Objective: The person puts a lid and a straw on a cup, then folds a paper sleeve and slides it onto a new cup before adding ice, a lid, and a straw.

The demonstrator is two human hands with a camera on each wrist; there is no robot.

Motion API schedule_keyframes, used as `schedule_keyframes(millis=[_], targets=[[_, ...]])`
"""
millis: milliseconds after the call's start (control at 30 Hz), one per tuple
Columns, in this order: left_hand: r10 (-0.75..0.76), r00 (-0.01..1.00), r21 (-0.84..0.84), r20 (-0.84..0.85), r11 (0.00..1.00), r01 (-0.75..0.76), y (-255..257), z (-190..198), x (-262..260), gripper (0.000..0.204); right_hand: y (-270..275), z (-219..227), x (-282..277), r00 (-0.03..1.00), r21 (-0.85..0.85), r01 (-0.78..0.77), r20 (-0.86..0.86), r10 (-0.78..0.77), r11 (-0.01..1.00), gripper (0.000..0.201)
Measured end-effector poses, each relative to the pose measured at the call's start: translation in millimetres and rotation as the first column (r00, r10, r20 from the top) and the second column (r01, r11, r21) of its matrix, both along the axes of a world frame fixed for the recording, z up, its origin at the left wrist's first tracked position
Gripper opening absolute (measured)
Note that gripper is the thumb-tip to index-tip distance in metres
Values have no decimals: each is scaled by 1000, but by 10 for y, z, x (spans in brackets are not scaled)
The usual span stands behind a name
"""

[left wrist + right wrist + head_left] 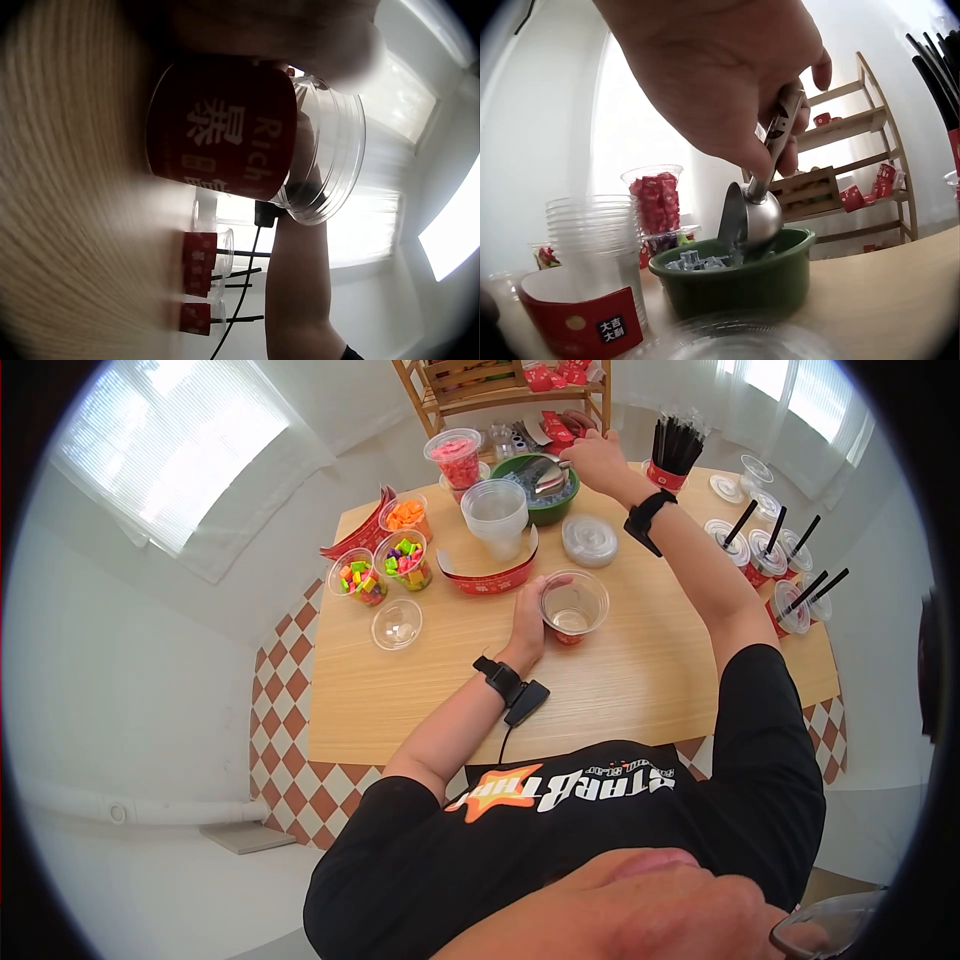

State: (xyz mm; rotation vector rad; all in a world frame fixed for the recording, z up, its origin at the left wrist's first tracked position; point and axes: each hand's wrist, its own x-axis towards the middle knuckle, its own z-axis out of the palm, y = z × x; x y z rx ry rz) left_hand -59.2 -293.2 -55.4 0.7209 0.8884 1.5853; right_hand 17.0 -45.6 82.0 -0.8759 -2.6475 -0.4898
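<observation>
My left hand (529,622) holds a clear plastic cup (574,608) upright on the table, gripping it by its left side. A red paper sleeve with white lettering (225,139) wraps the lower part of this cup. Farther back, my right hand (603,464) grips the handle of a metal scoop (763,219), its fingers curled round it. The scoop's bowl points down into a green bowl (735,291) that contains clear ice-like cubes (692,261). Part of the scoop's edge is hidden among the cubes and behind the bowl's rim.
Nested clear cups (495,510) stand by a red sleeve (488,582). Stacked lids (590,542) lie near the green bowl. Cups of colourful pieces (405,560) and a loose lid (397,625) are at left. Black straws (678,448) and lidded cups (768,557) occupy the right.
</observation>
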Motion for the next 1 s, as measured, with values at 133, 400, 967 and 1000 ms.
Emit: schedule_keyframes(millis=[133,400,967,1000], targets=[[-12,1000,5,3,1000,12,7,-24,-16,52,65,67,-50,985,-230,162,92,-144,960,24],[40,999,23,15,999,-40,16,-15,-3,49,326,-174,36,985,-443,140,-26,-169,885,25],[42,999,24,0,999,-42,-19,59,16,50,323,-882,186,806,-716,-353,-560,-193,602,32],[47,999,26,10,999,-47,-20,56,16,50,279,-836,261,812,-719,-349,-552,-188,601,32]])
